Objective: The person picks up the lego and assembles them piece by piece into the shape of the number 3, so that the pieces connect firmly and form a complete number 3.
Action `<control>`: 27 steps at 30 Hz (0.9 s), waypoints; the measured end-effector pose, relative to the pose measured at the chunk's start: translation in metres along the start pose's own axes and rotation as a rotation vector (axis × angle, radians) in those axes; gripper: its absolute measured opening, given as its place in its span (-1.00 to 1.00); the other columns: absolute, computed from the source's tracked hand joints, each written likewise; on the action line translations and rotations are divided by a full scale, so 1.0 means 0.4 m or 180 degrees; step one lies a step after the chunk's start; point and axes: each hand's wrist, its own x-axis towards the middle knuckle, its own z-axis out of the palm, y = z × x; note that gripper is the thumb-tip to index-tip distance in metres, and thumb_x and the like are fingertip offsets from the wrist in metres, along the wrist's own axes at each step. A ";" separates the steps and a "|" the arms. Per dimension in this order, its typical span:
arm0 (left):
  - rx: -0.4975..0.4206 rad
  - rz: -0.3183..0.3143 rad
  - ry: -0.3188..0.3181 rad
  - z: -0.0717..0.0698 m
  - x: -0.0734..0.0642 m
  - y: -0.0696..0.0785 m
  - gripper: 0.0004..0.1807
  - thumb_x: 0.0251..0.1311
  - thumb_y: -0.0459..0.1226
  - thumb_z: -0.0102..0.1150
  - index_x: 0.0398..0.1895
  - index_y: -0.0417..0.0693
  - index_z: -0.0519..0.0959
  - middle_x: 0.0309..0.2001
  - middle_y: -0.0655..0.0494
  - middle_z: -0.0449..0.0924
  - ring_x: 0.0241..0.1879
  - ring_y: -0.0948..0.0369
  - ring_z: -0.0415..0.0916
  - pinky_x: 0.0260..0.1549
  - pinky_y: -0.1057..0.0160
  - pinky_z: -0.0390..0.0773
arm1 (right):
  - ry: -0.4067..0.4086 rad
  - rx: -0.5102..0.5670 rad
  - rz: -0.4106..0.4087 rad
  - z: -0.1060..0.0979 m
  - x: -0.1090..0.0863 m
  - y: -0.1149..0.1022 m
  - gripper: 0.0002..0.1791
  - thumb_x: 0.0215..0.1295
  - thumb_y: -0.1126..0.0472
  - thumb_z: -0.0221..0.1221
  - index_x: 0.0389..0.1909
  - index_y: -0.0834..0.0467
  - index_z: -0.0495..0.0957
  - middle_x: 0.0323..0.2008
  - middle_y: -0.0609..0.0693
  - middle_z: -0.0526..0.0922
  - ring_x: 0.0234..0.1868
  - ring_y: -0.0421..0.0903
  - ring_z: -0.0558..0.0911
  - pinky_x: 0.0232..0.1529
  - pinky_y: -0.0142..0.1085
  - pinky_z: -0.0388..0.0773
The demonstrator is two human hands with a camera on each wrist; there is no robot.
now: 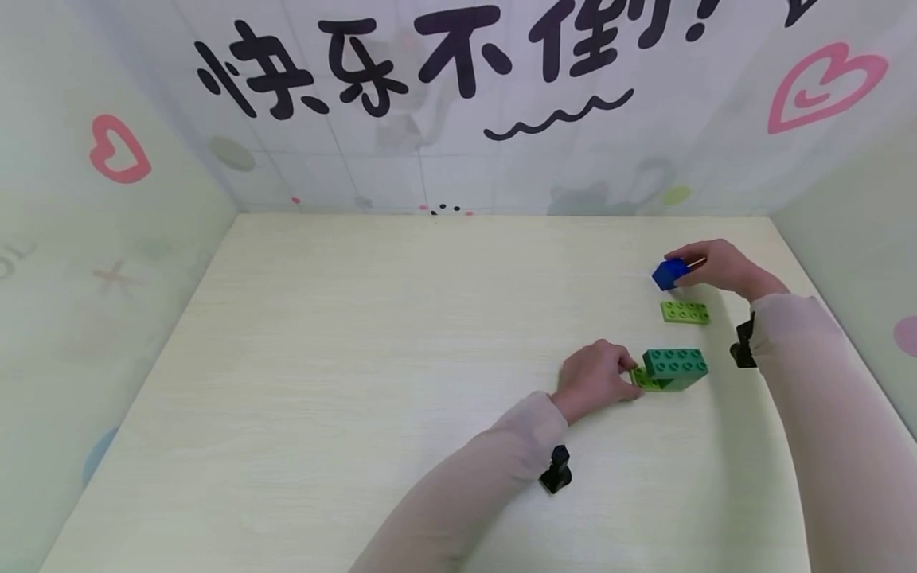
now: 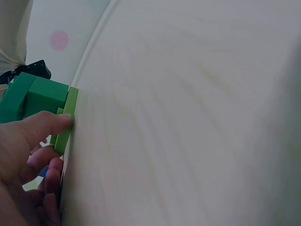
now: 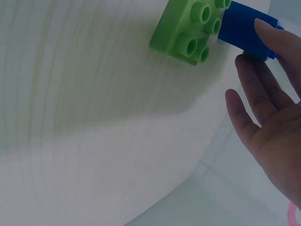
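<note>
Left hand (image 1: pixel 598 376): thumb and forefinger pinch the exposed end of a light green, flat, studded plastic base block (image 1: pixel 647 382), the bottom of a small stack.
Right hand (image 1: pixel 723 267): thumb and fingertips grip a blue studded plastic block (image 1: pixel 669 274) by its sides; whether that block touches the surface below, I cannot tell.
Stack: on the base stand dark green plastic blocks (image 1: pixel 675 363), the top one jutting out over the base's bare studs, its own studs facing up.
Loose piece: a second light green, flat, studded block (image 1: pixel 685 313) lies studs up on the pale wood-grain worktop (image 1: pixel 358 358), between the blue block and the stack, touched by neither hand.
Hands: apart from each other, each clamped on its own piece.
Step in hand: seemingly handling the blue block near the worktop's far right corner while the other hand steadies the stack.
Next move calls for: a firm pinch on the blue block, clearance from the loose piece beside it, and a steady base if anything is pressed on.
</note>
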 end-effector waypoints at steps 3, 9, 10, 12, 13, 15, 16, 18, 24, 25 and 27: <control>0.0001 -0.0001 0.0011 0.004 -0.002 0.001 -0.69 -0.12 -0.02 0.40 -0.24 0.22 0.65 -0.45 0.45 0.39 -0.51 0.46 0.28 -0.60 0.49 0.28 | 0.0017 0.0017 0.0018 0.000 -0.008 0.004 -0.44 0.20 0.26 0.19 0.19 0.38 0.30 0.09 0.44 0.32 0.05 0.32 0.34 0.05 0.16 0.27; -0.0066 0.0044 0.0055 0.004 -0.002 -0.002 -0.69 -0.13 -0.04 0.41 -0.25 0.21 0.65 -0.48 0.45 0.38 -0.53 0.46 0.29 -0.61 0.49 0.28 | 0.0144 0.0001 -0.0063 -0.005 -0.027 0.000 -0.47 0.18 0.29 0.19 0.16 0.40 0.33 0.06 0.44 0.36 0.02 0.28 0.39 0.02 0.11 0.33; -0.0067 0.0048 0.0055 0.003 -0.002 -0.002 -0.69 -0.13 -0.05 0.41 -0.25 0.21 0.65 -0.48 0.45 0.39 -0.53 0.46 0.29 -0.61 0.49 0.28 | 0.0155 -0.0008 -0.0070 -0.009 -0.030 0.000 -0.46 0.18 0.26 0.20 0.16 0.40 0.33 0.06 0.44 0.36 0.02 0.28 0.39 0.02 0.11 0.33; -0.0073 0.0054 0.0053 0.003 -0.001 -0.002 -0.69 -0.13 -0.05 0.41 -0.24 0.20 0.65 -0.47 0.45 0.39 -0.53 0.46 0.29 -0.61 0.49 0.28 | 0.0168 -0.0017 -0.0054 -0.015 -0.036 0.001 -0.43 0.18 0.22 0.21 0.16 0.40 0.33 0.07 0.44 0.35 0.02 0.28 0.39 0.02 0.12 0.32; -0.0074 0.0056 0.0051 0.004 0.000 -0.002 -0.69 -0.13 -0.05 0.41 -0.24 0.20 0.65 -0.47 0.45 0.40 -0.53 0.46 0.29 -0.61 0.49 0.28 | 0.0178 -0.0026 -0.0049 -0.018 -0.039 0.001 -0.43 0.18 0.21 0.21 0.16 0.40 0.33 0.07 0.44 0.35 0.02 0.28 0.39 0.02 0.12 0.32; -0.0078 0.0054 0.0049 0.004 0.000 -0.002 -0.69 -0.13 -0.05 0.41 -0.24 0.20 0.65 -0.46 0.46 0.40 -0.52 0.46 0.29 -0.61 0.48 0.29 | 0.0194 -0.0043 -0.0044 -0.024 -0.046 -0.004 -0.42 0.18 0.20 0.21 0.16 0.40 0.33 0.07 0.45 0.35 0.03 0.29 0.39 0.02 0.13 0.31; -0.0079 0.0059 0.0048 0.004 0.001 -0.002 -0.69 -0.13 -0.06 0.42 -0.24 0.20 0.65 -0.46 0.46 0.41 -0.52 0.46 0.29 -0.61 0.48 0.29 | 0.0203 -0.0069 -0.0054 -0.027 -0.050 -0.007 -0.43 0.18 0.20 0.21 0.16 0.40 0.33 0.07 0.45 0.35 0.03 0.29 0.39 0.02 0.13 0.32; -0.0074 0.0069 0.0050 0.004 0.001 -0.001 -0.69 -0.14 -0.06 0.42 -0.24 0.20 0.65 -0.45 0.46 0.41 -0.52 0.47 0.29 -0.61 0.49 0.29 | 0.0239 -0.0129 -0.0094 -0.030 -0.058 -0.017 -0.46 0.18 0.24 0.20 0.14 0.39 0.35 0.06 0.44 0.37 0.02 0.28 0.41 0.01 0.13 0.33; -0.0021 0.0087 0.0055 0.005 0.003 -0.001 -0.69 -0.15 -0.04 0.42 -0.25 0.22 0.66 -0.46 0.47 0.40 -0.52 0.48 0.29 -0.62 0.50 0.27 | 0.0328 -0.0269 -0.0233 -0.040 -0.082 -0.057 -0.50 0.16 0.27 0.20 0.11 0.40 0.39 0.01 0.42 0.43 -0.04 0.26 0.47 -0.04 0.08 0.40; -0.0016 0.0087 0.0058 0.005 0.003 -0.001 -0.69 -0.15 -0.04 0.42 -0.25 0.22 0.66 -0.46 0.47 0.40 -0.53 0.48 0.29 -0.62 0.50 0.27 | 0.0341 -0.0283 -0.0249 -0.041 -0.086 -0.063 -0.50 0.16 0.27 0.21 0.10 0.40 0.40 0.00 0.42 0.44 -0.05 0.26 0.47 -0.05 0.08 0.41; -0.0015 0.0087 0.0060 0.005 0.004 -0.001 -0.69 -0.15 -0.04 0.42 -0.25 0.22 0.66 -0.46 0.47 0.40 -0.53 0.48 0.29 -0.62 0.50 0.27 | 0.0362 -0.0312 -0.0281 -0.044 -0.093 -0.075 -0.50 0.15 0.26 0.22 0.09 0.39 0.41 -0.02 0.40 0.46 -0.05 0.26 0.48 -0.07 0.07 0.42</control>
